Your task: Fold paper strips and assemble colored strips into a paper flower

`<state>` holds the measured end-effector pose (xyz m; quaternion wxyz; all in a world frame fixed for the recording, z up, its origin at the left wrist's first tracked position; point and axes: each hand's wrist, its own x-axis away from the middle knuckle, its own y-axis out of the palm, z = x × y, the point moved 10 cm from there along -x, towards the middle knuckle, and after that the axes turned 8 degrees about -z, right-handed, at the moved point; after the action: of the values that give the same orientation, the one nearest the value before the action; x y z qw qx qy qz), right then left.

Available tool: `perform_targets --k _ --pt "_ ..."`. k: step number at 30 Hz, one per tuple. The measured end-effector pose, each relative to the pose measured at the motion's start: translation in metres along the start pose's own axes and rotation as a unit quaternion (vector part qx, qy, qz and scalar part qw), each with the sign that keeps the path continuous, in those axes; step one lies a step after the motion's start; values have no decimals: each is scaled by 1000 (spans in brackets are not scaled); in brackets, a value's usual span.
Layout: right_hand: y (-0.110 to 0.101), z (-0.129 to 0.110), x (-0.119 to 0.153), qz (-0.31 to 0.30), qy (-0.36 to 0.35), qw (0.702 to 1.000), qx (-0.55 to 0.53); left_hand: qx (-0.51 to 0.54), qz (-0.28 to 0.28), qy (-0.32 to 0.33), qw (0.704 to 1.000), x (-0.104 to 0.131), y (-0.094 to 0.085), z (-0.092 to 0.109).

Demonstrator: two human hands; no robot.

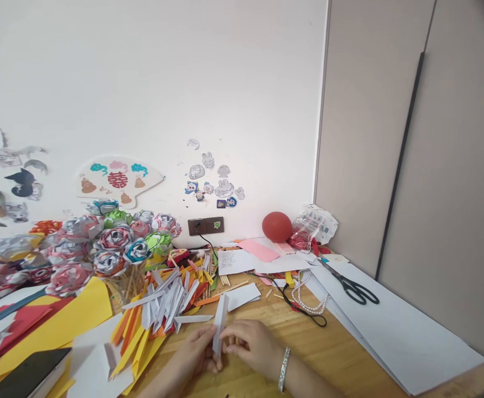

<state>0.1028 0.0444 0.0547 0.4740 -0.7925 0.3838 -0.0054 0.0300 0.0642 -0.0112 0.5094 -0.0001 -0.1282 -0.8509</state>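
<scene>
- Left hand (200, 351): thumb and fingers pinch a folded white paper strip (220, 326), just right of the heap of white strips (169, 298).
- Right hand (252, 342) (silvery bracelet (284, 369) around its wrist): curled fingers at the strip's right edge; I cannot tell whether they grip it.
- Paper roses (115, 237): behind the heap, to its left.
- Black-handled scissors (343, 279): well right of the heap, on white sheets (416, 331).

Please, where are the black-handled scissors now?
In the head view, the black-handled scissors lie at right on white paper sheets, right of the white bead strand.
</scene>
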Motion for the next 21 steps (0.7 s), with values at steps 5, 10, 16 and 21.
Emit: perform_targets --k 5,10,16,21 --pt "8 0 2 -30 -14 997 73 -25 -17 -3 1000 0 5 0" --pt "6 -3 3 -25 -19 994 101 -70 -2 -1 998 -4 -3 -2" --pt "-3 -5 3 13 -14 998 64 -67 31 23 997 1 -6 8" --pt "-13 11 4 78 28 996 -36 -52 28 23 998 2 -7 6"
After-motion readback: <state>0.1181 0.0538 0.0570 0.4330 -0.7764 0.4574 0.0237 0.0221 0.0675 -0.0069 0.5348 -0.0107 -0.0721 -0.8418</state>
